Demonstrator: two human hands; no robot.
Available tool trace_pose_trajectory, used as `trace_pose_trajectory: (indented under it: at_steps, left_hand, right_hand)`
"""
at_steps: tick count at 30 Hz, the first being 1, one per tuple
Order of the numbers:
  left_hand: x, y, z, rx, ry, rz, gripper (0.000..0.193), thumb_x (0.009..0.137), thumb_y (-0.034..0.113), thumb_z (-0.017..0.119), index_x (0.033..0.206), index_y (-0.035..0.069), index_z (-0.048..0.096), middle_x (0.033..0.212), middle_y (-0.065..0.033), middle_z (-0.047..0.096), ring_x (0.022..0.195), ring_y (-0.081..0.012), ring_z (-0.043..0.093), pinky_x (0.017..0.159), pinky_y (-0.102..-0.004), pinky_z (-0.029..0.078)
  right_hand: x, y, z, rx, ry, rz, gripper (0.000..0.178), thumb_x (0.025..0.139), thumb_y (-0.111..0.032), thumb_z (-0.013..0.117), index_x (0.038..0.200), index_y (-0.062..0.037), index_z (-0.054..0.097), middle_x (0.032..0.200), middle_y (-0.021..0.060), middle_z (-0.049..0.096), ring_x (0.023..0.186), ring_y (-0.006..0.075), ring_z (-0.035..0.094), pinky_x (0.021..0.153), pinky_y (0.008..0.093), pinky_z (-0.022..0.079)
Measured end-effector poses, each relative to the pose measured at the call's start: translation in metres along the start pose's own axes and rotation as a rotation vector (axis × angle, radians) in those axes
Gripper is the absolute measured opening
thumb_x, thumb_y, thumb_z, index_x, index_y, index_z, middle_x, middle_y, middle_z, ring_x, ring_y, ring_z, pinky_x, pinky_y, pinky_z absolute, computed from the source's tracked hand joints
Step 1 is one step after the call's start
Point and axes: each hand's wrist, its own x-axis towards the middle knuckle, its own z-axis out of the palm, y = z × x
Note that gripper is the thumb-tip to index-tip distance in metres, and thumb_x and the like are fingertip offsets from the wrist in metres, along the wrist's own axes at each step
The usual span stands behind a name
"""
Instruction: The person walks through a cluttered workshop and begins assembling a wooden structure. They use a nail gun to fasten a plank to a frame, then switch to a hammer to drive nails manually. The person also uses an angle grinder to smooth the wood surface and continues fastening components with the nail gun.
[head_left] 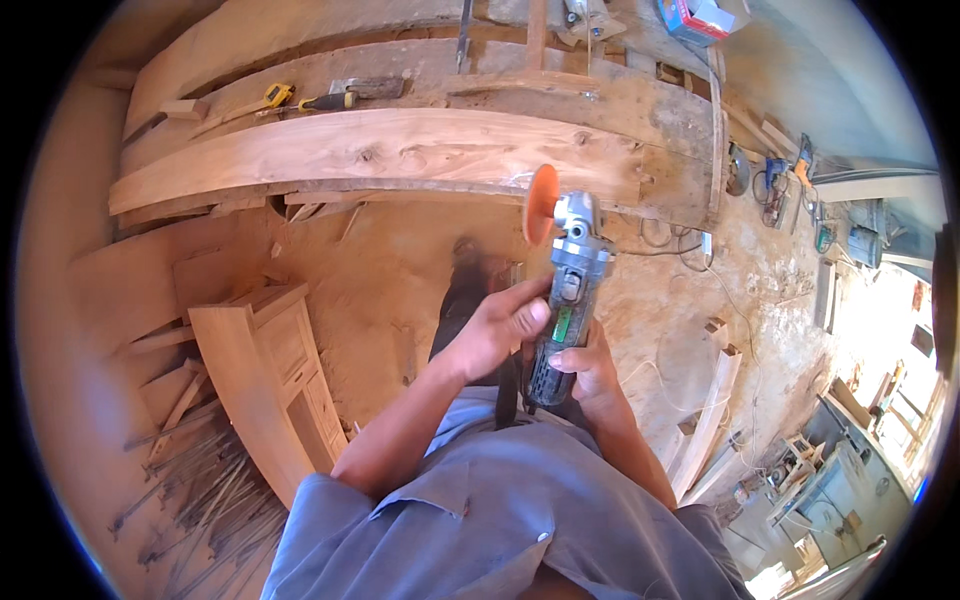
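Observation:
An angle grinder [572, 300] with a grey metal head and dark body is held upright in front of my torso. Its orange disc [541, 205] stands edge-on at the far end, close to a long plank. My left hand [505, 325] grips the grinder's body from the left, with the thumb near its switch. Lower down, my right hand [588, 365] is closed round the handle from the right, thumb across the front. Beyond the disc, the long wooden plank [400, 150] lies along the near edge of the workbench [660, 110].
A tape measure [278, 95] and a screwdriver [330, 102] rest behind the plank. At left stands a wooden cabinet piece [250, 370] beside a heap of thin rods [215, 500]. Timber lengths [710, 420] and a pale cable [750, 350] lie on the right. Power tools [790, 175] sit farther right.

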Motion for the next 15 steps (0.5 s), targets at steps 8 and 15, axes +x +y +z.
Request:
trace_pose_trajectory:
  at_steps: [8, 15]
  left_hand:
    - [-0.077, 0.124, 0.099, -0.334, -0.72, 0.89, 0.021, 0.099, 0.012, 0.058, 0.1, -0.008, 0.066, 0.096, -0.0222, 0.067, 0.077, -0.0363, 0.066, 0.066, -0.0469, 0.052]
    - [-0.095, 0.146, 0.117, -0.166, -0.669, 0.945, 0.028, 0.1, 0.014, 0.055, 0.081, -0.004, 0.065, 0.09, -0.024, 0.065, 0.078, -0.0379, 0.065, 0.066, -0.0477, 0.05]
  right_hand:
    - [-0.005, 0.0, -0.053, 0.274, 0.083, -0.051, 0.065, 0.061, -0.006, 0.07, 0.123, -0.0016, 0.053, 0.097, 0.0182, 0.067, 0.081, 0.0329, 0.069, 0.073, 0.048, 0.059]
    - [-0.023, 0.004, -0.061, 0.241, 0.131, -0.023, 0.061, 0.061, -0.009, 0.068, 0.12, -0.0024, 0.055, 0.097, 0.0181, 0.066, 0.082, 0.0341, 0.069, 0.073, 0.0488, 0.06]
